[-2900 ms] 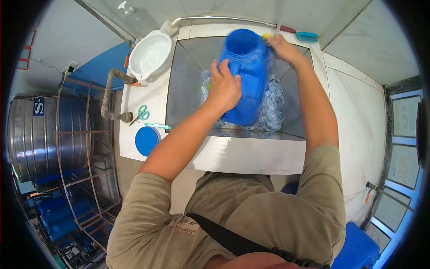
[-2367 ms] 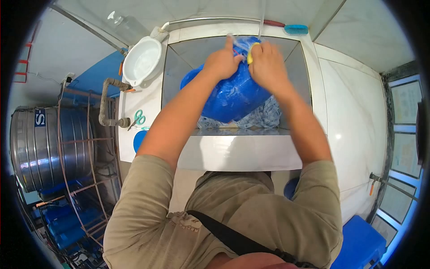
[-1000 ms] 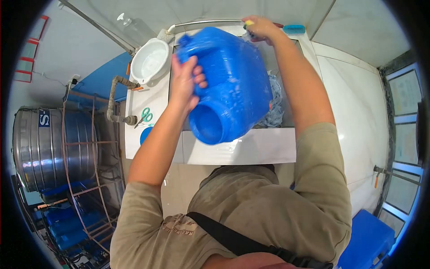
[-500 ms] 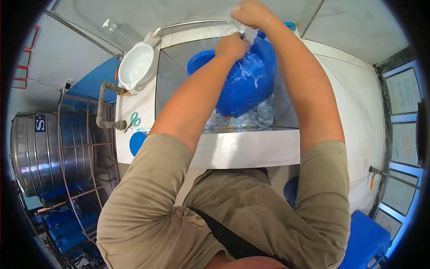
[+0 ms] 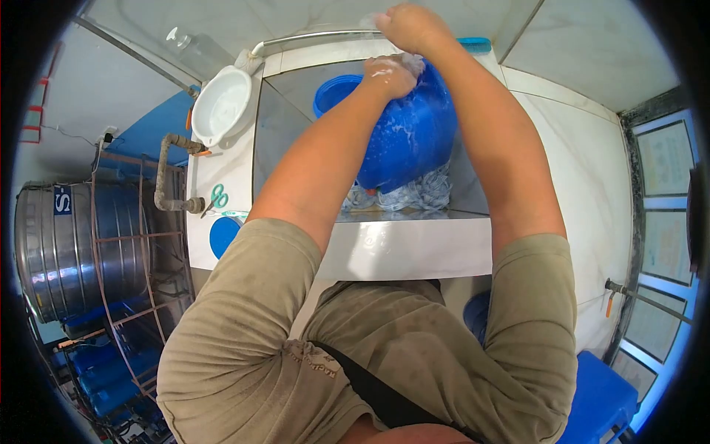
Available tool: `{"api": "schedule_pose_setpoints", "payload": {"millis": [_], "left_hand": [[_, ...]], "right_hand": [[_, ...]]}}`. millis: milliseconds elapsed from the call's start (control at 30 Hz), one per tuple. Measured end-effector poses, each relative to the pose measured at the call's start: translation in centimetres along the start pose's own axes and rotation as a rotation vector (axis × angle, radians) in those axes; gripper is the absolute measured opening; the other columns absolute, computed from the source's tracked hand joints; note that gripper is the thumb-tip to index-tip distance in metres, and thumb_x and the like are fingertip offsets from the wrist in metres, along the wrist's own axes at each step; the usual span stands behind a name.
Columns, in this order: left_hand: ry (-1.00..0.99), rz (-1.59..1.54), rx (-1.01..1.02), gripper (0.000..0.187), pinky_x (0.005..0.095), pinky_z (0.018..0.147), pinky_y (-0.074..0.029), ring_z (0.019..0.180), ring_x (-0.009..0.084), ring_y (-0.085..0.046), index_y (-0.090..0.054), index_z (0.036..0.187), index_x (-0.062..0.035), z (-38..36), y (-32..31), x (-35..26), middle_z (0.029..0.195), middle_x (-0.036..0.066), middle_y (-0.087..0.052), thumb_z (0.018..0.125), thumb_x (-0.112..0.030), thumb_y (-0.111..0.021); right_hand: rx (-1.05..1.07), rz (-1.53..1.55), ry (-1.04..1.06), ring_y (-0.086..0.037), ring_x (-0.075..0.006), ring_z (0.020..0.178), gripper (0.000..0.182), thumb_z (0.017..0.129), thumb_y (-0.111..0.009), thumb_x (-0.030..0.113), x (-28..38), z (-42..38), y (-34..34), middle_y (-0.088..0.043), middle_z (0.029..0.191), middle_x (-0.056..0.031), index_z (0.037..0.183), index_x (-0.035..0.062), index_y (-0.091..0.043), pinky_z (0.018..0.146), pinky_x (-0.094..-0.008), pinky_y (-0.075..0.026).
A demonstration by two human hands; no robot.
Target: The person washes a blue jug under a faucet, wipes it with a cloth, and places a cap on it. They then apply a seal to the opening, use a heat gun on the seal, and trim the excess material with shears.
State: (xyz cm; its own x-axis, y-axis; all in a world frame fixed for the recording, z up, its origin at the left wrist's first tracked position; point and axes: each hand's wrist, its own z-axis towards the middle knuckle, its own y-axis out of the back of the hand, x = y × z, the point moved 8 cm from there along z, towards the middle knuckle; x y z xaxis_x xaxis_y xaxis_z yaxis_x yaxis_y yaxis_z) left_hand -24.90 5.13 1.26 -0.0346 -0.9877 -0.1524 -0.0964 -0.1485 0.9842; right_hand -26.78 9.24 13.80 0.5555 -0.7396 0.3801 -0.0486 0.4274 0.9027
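Observation:
In the sink (image 5: 285, 103), a large blue plastic jug (image 5: 414, 140) leans at a tilt, streaked with suds. It rests on wet, crumpled pale-blue cloth or netting (image 5: 418, 194). My left hand (image 5: 392, 76), foamy across the back, is closed at the top of the jug, with white lather (image 5: 412, 64) beside its fingers. Up and to the right, my right hand (image 5: 410, 28) is closed near the back wall; something whitish and blurred shows at its fingertips, too smeared to name. A round blue rim (image 5: 336, 89) appears left of the jug, partly behind my left forearm.
Left of the sink are a white basin (image 5: 222, 107), green-handled scissors (image 5: 219, 195), a blue lid (image 5: 224, 237) and a pipe (image 5: 168, 174). A clear pump bottle (image 5: 196, 48) stands behind. On the back ledge lies a teal brush-like item (image 5: 475, 45). A blue stool (image 5: 603, 392) stands lower right.
My left hand has moved slightly right and shows more foam. My right hand has shifted slightly, still raised. The whitish stuff between the hands earlier now appears beside each hand.

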Motion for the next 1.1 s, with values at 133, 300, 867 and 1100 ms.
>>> {"api": "schedule_pose_setpoints", "payload": {"millis": [133, 300, 867, 1100], "left_hand": [[-0.177, 0.123, 0.036, 0.057, 0.057, 0.116, -0.019, 0.134, 0.0308, -0.048, -0.057, 0.139, -0.023, -3.1, 1.2, -2.7, 0.141, 0.012, -0.056, 0.102, -0.053, -0.026], [-0.406, 0.007, 0.035, 0.062, 0.0551, 0.114, -0.027, 0.137, 0.0326, -0.044, -0.058, 0.138, -0.0197, -3.3, 1.2, -3.9, 0.14, 0.012, -0.057, 0.099, -0.061, -0.033], [0.156, -0.308, -0.043, 0.052, 0.0419, 0.103, -0.047, 0.123, 0.0322, -0.059, -0.064, 0.128, -0.0099, -0.5, 0.6, 0.4, 0.131, 0.016, -0.063, 0.088, -0.043, -0.057], [0.155, -0.251, -0.026, 0.051, 0.0433, 0.107, -0.042, 0.128, 0.031, -0.055, -0.061, 0.133, -0.013, -1.3, 2.1, 0.4, 0.135, 0.015, -0.06, 0.096, -0.045, -0.047]], "right_hand": [[0.102, -0.009, -0.093, -0.062, -0.043, 0.11, 0.037, 0.085, -0.059, 0.027, -0.5, 0.4, -0.3, -0.067, 0.11, -0.0277, 0.106, -0.0026, -0.07, 0.097, -0.0476, -0.049], [0.163, -0.442, 0.821, -0.064, -0.0424, 0.106, 0.036, 0.084, -0.061, 0.025, -0.4, 4.6, -8.1, -0.069, 0.102, -0.0273, 0.105, -0.0018, -0.07, 0.094, -0.0471, -0.05], [0.306, 0.549, -0.206, -0.058, -0.0123, 0.07, 0.025, 0.09, -0.055, 0.013, -0.9, -0.9, 0.3, -0.061, 0.08, -0.0047, 0.112, 0.0057, -0.065, 0.059, -0.0296, -0.047], [-0.025, 0.227, 0.074, -0.067, -0.0351, 0.098, 0.035, 0.098, -0.048, 0.027, -0.3, -0.1, 1.6, -0.071, 0.104, -0.0204, 0.116, 0.0051, -0.069, 0.091, -0.044, -0.052]]}}
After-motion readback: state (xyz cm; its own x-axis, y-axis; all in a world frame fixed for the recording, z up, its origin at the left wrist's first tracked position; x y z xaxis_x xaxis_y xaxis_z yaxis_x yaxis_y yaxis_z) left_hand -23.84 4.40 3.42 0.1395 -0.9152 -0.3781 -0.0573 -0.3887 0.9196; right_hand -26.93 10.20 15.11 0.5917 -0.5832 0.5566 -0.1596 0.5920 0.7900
